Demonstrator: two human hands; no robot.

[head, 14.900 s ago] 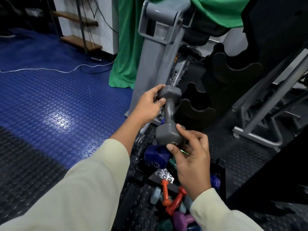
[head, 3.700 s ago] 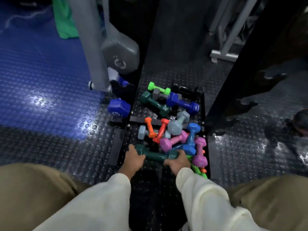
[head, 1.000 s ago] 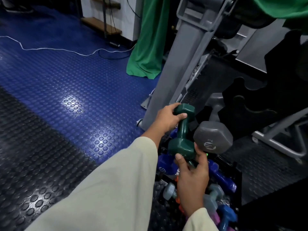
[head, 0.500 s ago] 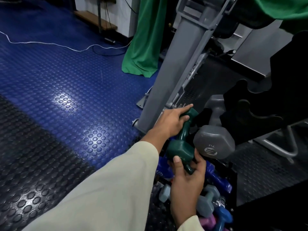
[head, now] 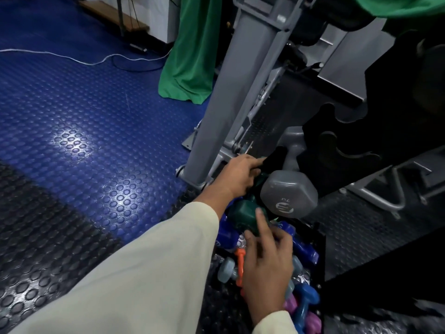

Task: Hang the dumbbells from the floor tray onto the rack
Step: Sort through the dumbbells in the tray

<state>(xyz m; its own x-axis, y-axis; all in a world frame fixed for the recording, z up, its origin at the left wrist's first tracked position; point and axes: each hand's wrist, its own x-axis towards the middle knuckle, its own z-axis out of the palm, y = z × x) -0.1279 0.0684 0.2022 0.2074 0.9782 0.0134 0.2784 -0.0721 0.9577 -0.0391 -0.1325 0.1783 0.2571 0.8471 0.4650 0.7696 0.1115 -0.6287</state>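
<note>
The dark green, hex-ended, rubber-coated dumbbell point(head: 244, 214) stands tilted, its near head toward the camera and its far head reaching up toward the lowest cradle of the black notched dumbbell rack point(head: 342, 150). Its coating is matte teal-green and its heads have flat facets; the handle and far head are mostly hidden behind the left hand.

The left hand point(head: 240, 175) wraps over the upper end, fingers curled round it, with the fingertips pointing at the rack's dark edge. The right hand point(head: 265, 263) sits below the near head: its forefinger point(head: 261, 219) lies straight along the head's face, touching it, while the other fingers are loosely bent beneath. Whether they touch the head cannot be told.

Just right of the green dumbbell, almost touching, a large grey hex dumbbell point(head: 287, 195) rests in the rack's bottom notch. Below the hands, the black floor tray point(head: 319, 259) holds a jumble of small dumbbells in blue, orange, grey-blue and pink. A grey metal machine post point(head: 231, 92) rises at the left of the rack from the studded blue and black rubber flooring point(head: 84, 131).
</note>
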